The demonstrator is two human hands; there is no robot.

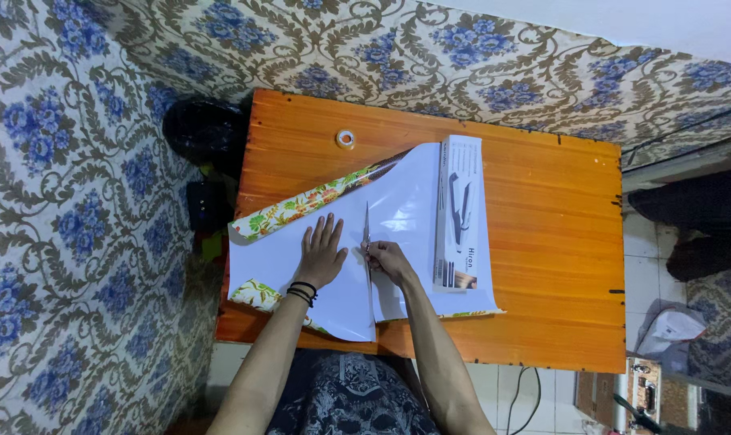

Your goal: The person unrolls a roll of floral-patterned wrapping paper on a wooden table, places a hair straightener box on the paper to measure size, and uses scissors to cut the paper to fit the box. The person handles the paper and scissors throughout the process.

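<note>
A sheet of wrapping paper (406, 201) lies white side up on an orange wooden table (543, 242), its flowered side showing on the rolled part (301, 205) at the left. My left hand (321, 254) presses flat on the paper, fingers spread, black bands on the wrist. My right hand (388, 259) grips scissors (366, 229) whose blades point away from me along a cut line running up from the paper's near edge. A long white box (456, 213) rests on the paper just right of my right hand.
A small roll of clear tape (345, 138) sits near the table's far edge. A black bag (204, 129) lies on the patterned carpet left of the table. Tiled floor, cables and a white bag (667, 330) are at the right.
</note>
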